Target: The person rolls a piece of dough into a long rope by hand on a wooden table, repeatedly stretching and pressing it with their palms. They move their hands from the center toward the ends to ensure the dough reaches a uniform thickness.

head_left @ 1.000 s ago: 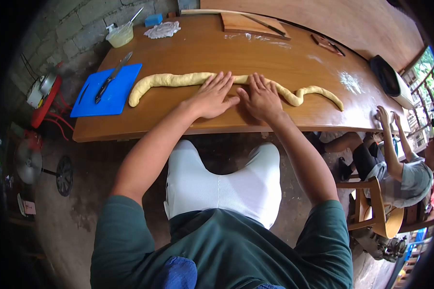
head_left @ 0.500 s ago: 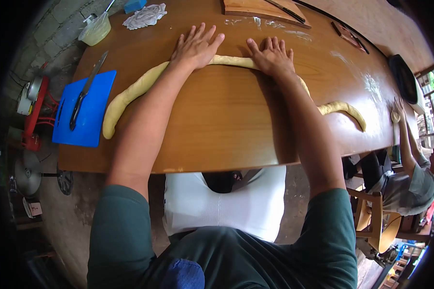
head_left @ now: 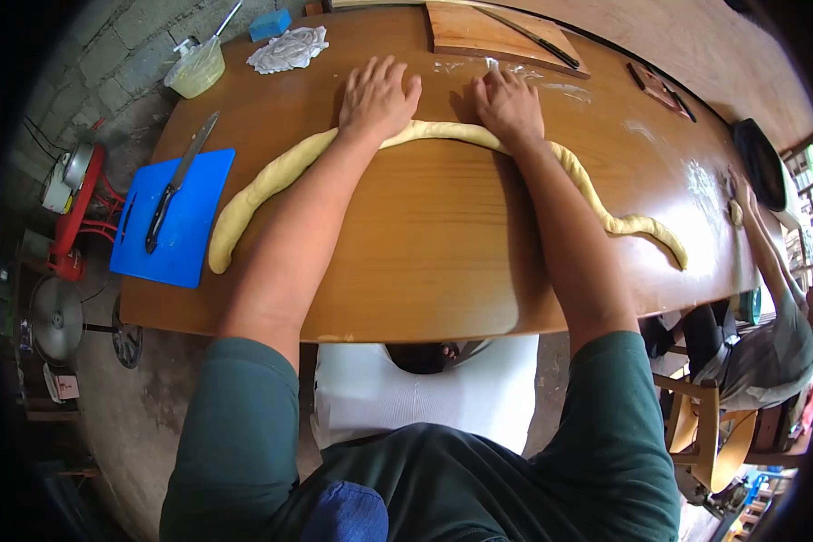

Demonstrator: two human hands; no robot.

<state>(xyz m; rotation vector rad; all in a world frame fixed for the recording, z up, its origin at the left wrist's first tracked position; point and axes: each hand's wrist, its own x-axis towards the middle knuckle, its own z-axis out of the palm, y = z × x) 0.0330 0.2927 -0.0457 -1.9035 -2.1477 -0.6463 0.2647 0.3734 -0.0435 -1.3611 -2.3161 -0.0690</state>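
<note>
A long rope of pale yellow dough (head_left: pixel 447 132) curves across the wooden table (head_left: pixel 425 244), thicker at its left end and thin and wavy on the right. My left hand (head_left: pixel 377 101) lies palm down over it left of the middle, fingers stretched forward beyond the dough. Palm down too, my right hand (head_left: pixel 509 107) rests over the rope on the other side, its fingers slightly bent. Between the two hands the dough shows bare. My wrists and forearms hide short stretches of it.
At the left, a blue cutting board (head_left: pixel 173 217) carries a knife (head_left: pixel 179 181). A tub (head_left: pixel 196 70), a crumpled cloth (head_left: pixel 289 49) and a wooden board (head_left: pixel 501 41) with another knife stand along the back. Flour marks the right side, where another person's hand (head_left: pixel 741 190) works.
My hands have slid slightly forward relative to the dough, and the right fingers look more bent. The whole view has shifted a little. The other person's hands have moved too.
</note>
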